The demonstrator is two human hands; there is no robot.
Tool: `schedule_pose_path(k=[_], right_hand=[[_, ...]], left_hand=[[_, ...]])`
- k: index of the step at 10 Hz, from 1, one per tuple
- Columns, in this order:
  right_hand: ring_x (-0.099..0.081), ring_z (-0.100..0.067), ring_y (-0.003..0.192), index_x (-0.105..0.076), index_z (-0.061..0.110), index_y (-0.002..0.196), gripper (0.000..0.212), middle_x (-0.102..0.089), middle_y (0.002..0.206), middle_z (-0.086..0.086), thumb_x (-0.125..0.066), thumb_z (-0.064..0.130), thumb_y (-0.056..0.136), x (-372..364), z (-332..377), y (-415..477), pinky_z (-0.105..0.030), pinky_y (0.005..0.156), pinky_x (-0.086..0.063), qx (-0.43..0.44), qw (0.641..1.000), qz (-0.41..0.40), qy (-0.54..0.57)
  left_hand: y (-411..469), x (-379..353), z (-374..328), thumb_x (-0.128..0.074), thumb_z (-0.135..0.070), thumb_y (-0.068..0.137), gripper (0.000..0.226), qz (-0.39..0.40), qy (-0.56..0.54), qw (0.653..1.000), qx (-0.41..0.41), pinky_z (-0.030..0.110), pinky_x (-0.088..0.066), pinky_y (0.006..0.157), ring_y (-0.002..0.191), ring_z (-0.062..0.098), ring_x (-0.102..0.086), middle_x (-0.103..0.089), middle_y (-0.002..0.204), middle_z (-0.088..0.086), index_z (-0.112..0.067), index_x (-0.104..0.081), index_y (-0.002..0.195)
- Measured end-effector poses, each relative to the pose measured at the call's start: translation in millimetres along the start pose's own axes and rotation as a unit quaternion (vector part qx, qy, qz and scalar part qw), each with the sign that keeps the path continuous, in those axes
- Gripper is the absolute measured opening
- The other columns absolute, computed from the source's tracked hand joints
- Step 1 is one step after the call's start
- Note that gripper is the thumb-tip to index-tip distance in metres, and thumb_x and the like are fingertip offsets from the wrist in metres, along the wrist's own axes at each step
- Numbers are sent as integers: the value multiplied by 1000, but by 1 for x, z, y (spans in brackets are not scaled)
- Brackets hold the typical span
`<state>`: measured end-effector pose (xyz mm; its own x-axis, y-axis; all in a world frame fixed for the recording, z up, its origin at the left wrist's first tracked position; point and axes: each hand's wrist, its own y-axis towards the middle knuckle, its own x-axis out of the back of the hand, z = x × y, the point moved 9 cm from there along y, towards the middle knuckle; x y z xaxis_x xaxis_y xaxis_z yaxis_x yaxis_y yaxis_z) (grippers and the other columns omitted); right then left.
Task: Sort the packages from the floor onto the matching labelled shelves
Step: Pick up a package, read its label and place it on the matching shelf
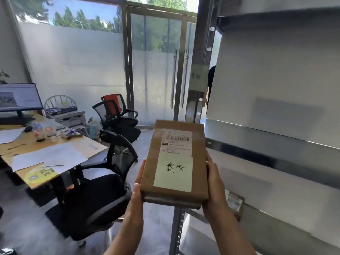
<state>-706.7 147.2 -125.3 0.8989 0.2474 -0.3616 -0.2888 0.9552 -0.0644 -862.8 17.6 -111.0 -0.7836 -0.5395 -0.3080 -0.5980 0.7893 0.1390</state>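
I hold a flat brown cardboard package [197, 144] in front of me with both hands. It carries a white shipping label with a barcode and a pale yellow note [173, 174] with handwritten characters. My left hand [137, 188] grips its left edge and my right hand [213, 183] grips its right edge. A metal shelf unit [272, 142] stands to the right, its upright post [196, 100] bearing a pale green handwritten label [198, 77]. Another brown package [234, 201] lies on a lower shelf, mostly hidden behind my right wrist.
A wooden desk [86, 144] with papers, a monitor [19, 97] and clutter stands at left. Black office chairs [103, 184] sit between the desk and me; another with a red back [114, 109] is further off. Glass doors [158, 67] are ahead. A person [209, 83] is partly visible behind the shelf.
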Motion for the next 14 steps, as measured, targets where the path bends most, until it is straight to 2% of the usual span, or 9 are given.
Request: schedule_pose_path(k=[1, 2, 3, 4, 5, 6, 9, 11, 14], right_hand=[[-81, -20, 79, -73, 28, 121, 39, -83, 95, -5, -50, 52, 100, -1, 10, 24, -24, 53, -60, 4, 1000, -12, 18], [-80, -27, 89, -70, 29, 127, 41, -83, 101, -6, -52, 53, 98, -8, 17, 37, -32, 61, -64, -4, 1000, -14, 24], [-78, -33, 100, -71, 29, 126, 39, -81, 107, -9, -52, 48, 99, -15, 16, 39, -42, 78, -64, -22, 999, -25, 38], [-75, -38, 106, -69, 27, 130, 42, -79, 114, -12, -53, 50, 98, -15, 20, 33, -51, 92, -60, -22, 997, -67, 43], [-74, -38, 107, -67, 28, 132, 47, -78, 117, -13, -56, 56, 95, -18, 22, 28, -57, 99, -56, -18, 994, -92, 60], [-79, -33, 92, -72, 23, 122, 49, -82, 103, -11, -61, 59, 91, -20, 28, 17, -45, 78, -64, -5, 989, -135, 58], [-81, -24, 74, -80, 23, 101, 42, -83, 88, -8, -59, 58, 91, -34, 43, -12, -29, 57, -61, 48, 974, -211, 72], [-80, -21, 65, -76, 19, 104, 41, -83, 80, -8, -52, 52, 98, -33, 46, -19, -26, 48, -59, 49, 973, -210, 80], [-80, -20, 65, -84, 32, 68, 47, -83, 78, -5, -54, 53, 97, 11, 94, -33, -26, 47, -59, 107, 966, -215, 93]], left_hand=[[32, -11, 5, -5, -10, 107, 49, 9, -16, 1000, 22, 72, -5, 115, 138, 63, -21, -35, 151, 39, -8, -41, 140], [58, 7, 34, -19, -16, 110, 42, 32, -4, 998, 55, 31, -50, 94, 123, 26, -62, -50, 145, 29, -8, -43, 143], [84, 11, 51, -22, -20, 110, 41, 28, -48, 996, 70, 9, -51, 50, 52, -10, -66, -77, 101, -2, -18, -63, 118], [99, -6, 33, -60, -56, 88, 47, 103, -132, 986, 6, 16, -59, 61, 79, 2, -76, -81, 99, -8, -19, -64, 117], [107, -2, 50, -59, -45, 94, 26, 115, -151, 981, 33, 11, -56, 53, 61, -5, -72, -69, 129, 16, -22, -58, 108], [115, -17, 37, -66, -61, 80, 68, 169, -161, 971, 46, 18, -60, 62, 79, 3, -76, -80, 107, -1, -15, -52, 129], [134, -28, 21, -9, -12, 105, 46, 257, -175, 948, 62, 17, -59, 63, 74, 3, -75, -79, 84, -10, -10, -53, 117], [131, -39, 17, -64, -53, 81, 37, 262, -223, 936, 74, 19, -61, 72, 82, 4, -76, -79, 102, -7, -29, -79, 105], [107, -96, 8, -14, -12, 107, 44, 266, -190, 942, 76, 14, -57, 54, 65, -1, -74, -66, 104, 3, -19, -56, 117]])
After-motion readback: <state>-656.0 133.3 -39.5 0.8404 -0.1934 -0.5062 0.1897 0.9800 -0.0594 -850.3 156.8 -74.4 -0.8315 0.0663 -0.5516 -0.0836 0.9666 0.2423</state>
